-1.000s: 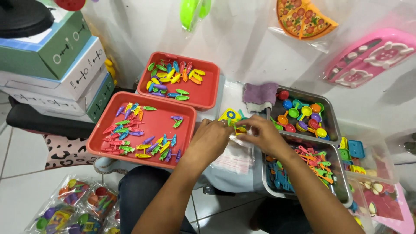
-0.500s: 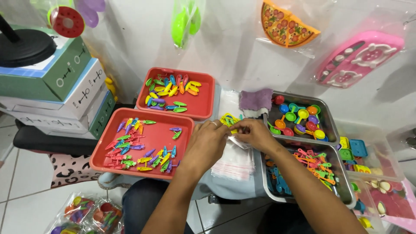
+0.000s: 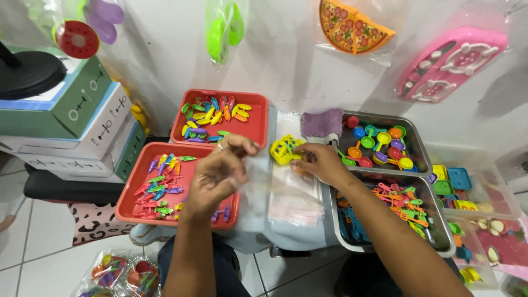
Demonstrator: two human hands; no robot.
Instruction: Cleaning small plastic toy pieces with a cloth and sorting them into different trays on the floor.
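**Opening a clear bag beside the yellow toy**

A thin clear bag [image 3: 250, 170] hangs over the middle of the surface, above the near end of a stack of flat bags [image 3: 294, 201]. The left hand [image 3: 217, 173] pinches the bag's upper edge between thumb and fingertips, the other fingers curled, just over the right edge of the near red tray [image 3: 126, 201]. The right hand [image 3: 322, 162] rests at the far end of the stack, fingers bent around a yellow toy [image 3: 285, 149]; whether it grips the toy firmly or only steadies it is hard to tell, as the fingers cover the contact.

To do this well, judging by how things lie, the pinch should take one layer of film only, so the mouth parts instead of staying flat. Keeping the bag over the stack and off the tray keeps its edge clear of the small coloured pieces there. The toy should stay close to the bag's mouth, so that the hands need not cross.

Around them: a second red tray [image 3: 258, 124] with more coloured pieces toward the far edge, a purple cloth [image 3: 324, 122] at the far side, a steel tray of toy spoons [image 3: 415, 148] on the right, and a second steel tray [image 3: 429, 231] of orange and blue pieces nearer the right front corner. Stacked boxes [image 3: 82, 126] stand at the left edge.
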